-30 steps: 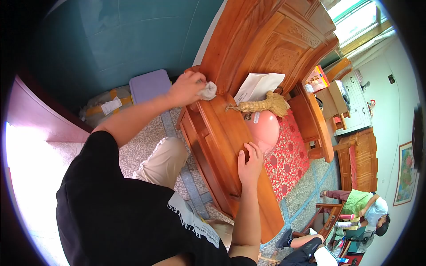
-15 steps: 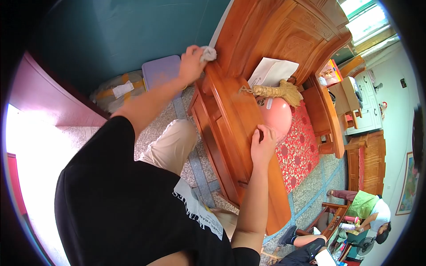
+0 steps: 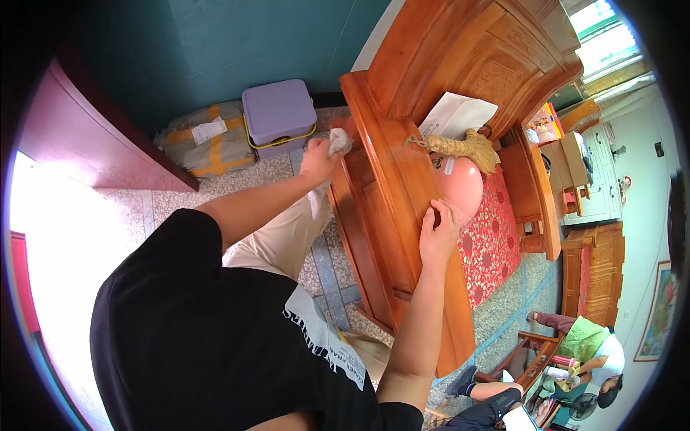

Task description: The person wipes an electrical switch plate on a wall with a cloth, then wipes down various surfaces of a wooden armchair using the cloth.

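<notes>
My left hand (image 3: 318, 161) is closed around a whitish, crumpled cloth (image 3: 341, 142), held beside the end of the wooden bench's armrest (image 3: 388, 154). Whether the cloth touches the wood I cannot tell. My right hand (image 3: 439, 233) is over the same armrest farther along, fingers loosely bent, with a gap between thumb and forefinger. Its fingertips are near the edge of a glossy pink rounded object (image 3: 463, 188) with a small white label. A straw hand broom (image 3: 460, 146) with a looped end lies across the armrest and partly over the pink object.
White paper (image 3: 460, 113) leans on the bench back behind the broom. A red patterned cover (image 3: 496, 248) lies on the seat. By the teal wall stand a purple lidded bucket (image 3: 279, 111) and a taped package (image 3: 205, 140). Two people sit at lower right near a fan (image 3: 581, 408).
My left hand has moved with the cloth from the top corner of the armrest down beside its end. My right hand has kept about the same place on the bench; the view has shifted slightly.
</notes>
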A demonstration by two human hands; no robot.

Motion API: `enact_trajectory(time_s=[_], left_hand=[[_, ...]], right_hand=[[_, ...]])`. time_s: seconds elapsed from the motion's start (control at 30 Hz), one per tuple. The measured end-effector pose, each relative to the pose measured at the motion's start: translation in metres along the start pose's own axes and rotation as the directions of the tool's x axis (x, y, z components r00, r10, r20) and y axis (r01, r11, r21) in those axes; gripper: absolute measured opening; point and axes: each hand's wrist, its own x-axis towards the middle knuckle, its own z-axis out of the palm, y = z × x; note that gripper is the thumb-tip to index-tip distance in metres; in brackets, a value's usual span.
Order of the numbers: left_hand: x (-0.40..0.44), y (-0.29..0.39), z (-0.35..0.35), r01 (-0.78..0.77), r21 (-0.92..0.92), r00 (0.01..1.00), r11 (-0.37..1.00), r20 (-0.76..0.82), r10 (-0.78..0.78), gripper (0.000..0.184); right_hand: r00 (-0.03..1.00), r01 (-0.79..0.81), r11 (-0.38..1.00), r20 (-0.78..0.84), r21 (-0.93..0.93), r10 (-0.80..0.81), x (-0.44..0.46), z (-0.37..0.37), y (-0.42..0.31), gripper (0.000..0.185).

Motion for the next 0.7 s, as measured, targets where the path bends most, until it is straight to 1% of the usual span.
enact_trajectory(time_s=[0.07,0.1,0.17,0.2,0.23,0.3,0.33,0.37,0.4,0.43,0.5,0.53,0.57,0.6,0.63,0.67,0.7], left_hand=[[0.006,0.010,0.022,-0.068,0.266,0.996,0.961,-0.041,0.082,0.037],[0.006,0.010,0.028,-0.065,0.261,0.996,0.963,-0.043,0.079,0.037],[0.001,0.013,0.039,-0.259,0.510,0.965,0.821,0.168,0.201,0.041],[0.002,0.017,0.049,-0.179,0.578,0.984,0.796,0.086,0.159,0.042],[0.007,0.018,0.055,-0.177,0.572,0.984,0.801,0.087,0.155,0.042],[0.013,0.019,0.068,0.004,0.596,0.997,0.803,-0.061,0.040,0.040],[0.015,0.024,0.070,0.012,0.592,0.998,0.806,-0.061,0.030,0.040],[0.016,0.032,0.071,0.070,0.534,0.994,0.843,-0.106,-0.015,0.032],[0.011,0.032,0.071,0.153,0.463,0.984,0.873,-0.149,-0.093,0.026],[0.008,0.029,0.071,0.163,0.458,0.983,0.874,-0.150,-0.104,0.026],[0.006,0.029,0.069,0.143,0.296,0.982,0.945,-0.159,-0.099,0.029],[0.001,0.029,0.063,0.100,0.232,0.988,0.968,-0.142,-0.068,0.036],[-0.005,0.023,0.061,0.100,0.233,0.988,0.967,-0.142,-0.068,0.036],[-0.008,0.017,0.057,-0.032,0.263,0.963,0.964,-0.249,0.100,0.039],[-0.011,0.011,0.052,-0.160,0.311,0.904,0.937,-0.334,0.265,0.042],[-0.011,0.005,0.046,-0.160,0.311,0.904,0.937,-0.335,0.266,0.042],[-0.010,-0.002,0.037,-0.294,0.367,0.909,0.883,-0.179,0.377,0.038]], right_hand=[[1.000,0.000,1.000,0.000,-0.018,0.000,0.000,-0.003,-0.004,0.017],[1.000,0.002,0.999,-0.005,-0.033,-0.002,0.000,-0.003,-0.006,0.017],[1.000,-0.009,1.000,0.004,-0.029,0.009,-0.004,-0.005,-0.007,0.017],[1.000,-0.020,0.999,0.012,-0.027,0.021,-0.002,-0.005,-0.006,0.017],[1.000,-0.018,0.999,0.018,-0.033,0.019,-0.002,-0.005,-0.006,0.017],[1.000,-0.019,0.998,0.017,-0.055,0.020,-0.002,-0.007,-0.009,0.016],[0.999,-0.015,0.998,0.027,-0.057,0.017,0.001,-0.006,-0.009,0.016],[0.999,-0.049,0.999,0.009,-0.014,0.049,0.002,-0.007,-0.009,0.015],[0.997,-0.075,0.997,0.021,0.026,0.074,0.001,-0.007,-0.010,0.015],[0.997,-0.070,0.997,0.032,0.024,0.069,0.000,-0.007,-0.011,0.015],[0.996,-0.079,0.997,0.033,0.016,0.078,0.001,-0.007,-0.009,0.014],[0.998,-0.055,0.998,0.035,0.017,0.055,0.001,-0.008,-0.008,0.014],[0.998,-0.056,0.998,0.035,0.017,0.055,-0.001,-0.008,-0.007,0.014],[0.999,-0.032,0.999,0.030,0.026,0.031,0.000,-0.007,-0.004,0.015],[1.000,-0.019,0.999,0.026,0.032,0.018,0.001,-0.007,-0.005,0.015],[1.000,-0.019,0.999,0.026,0.032,0.018,0.002,-0.007,-0.006,0.015],[0.999,-0.046,0.998,0.022,0.049,0.045,0.001,-0.006,-0.008,0.015]])
